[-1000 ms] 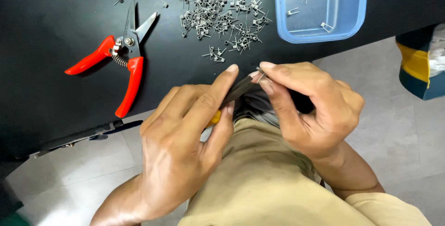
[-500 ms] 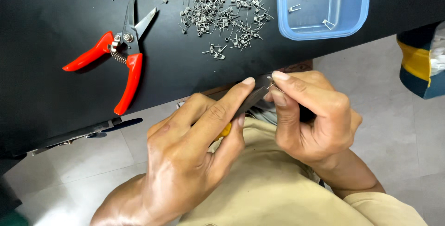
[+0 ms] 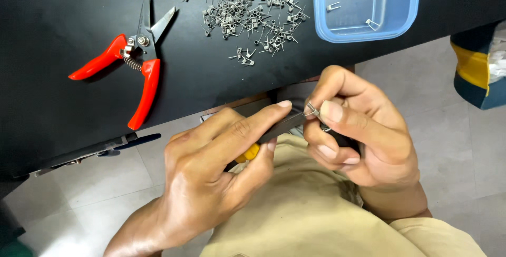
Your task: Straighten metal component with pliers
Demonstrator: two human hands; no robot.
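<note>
1. The black table (image 3: 63,35) fills the upper half of the view, from nine o'clock round to two o'clock.
2. The left hand (image 3: 211,178) sits at about six o'clock, clenched around a tool with a dark shaft and yellow handle (image 3: 266,136); the forefinger lies along the shaft, pointing to three o'clock.
3. The right hand (image 3: 363,136) sits at about four o'clock, its thumb and fingers pinched on a small bent wire piece (image 3: 312,110), which touches the tool's tip just below the table edge.
4. A blue plastic tray (image 3: 363,34) rests on the table at one o'clock, with a few wire pieces inside.
5. Red-handled cutters (image 3: 138,67) lie at ten o'clock on the table, well apart from both hands, blades pointing to twelve o'clock.
6. A heap of loose wire pieces (image 3: 253,14) spreads at twelve o'clock, between the cutters and the tray.
</note>
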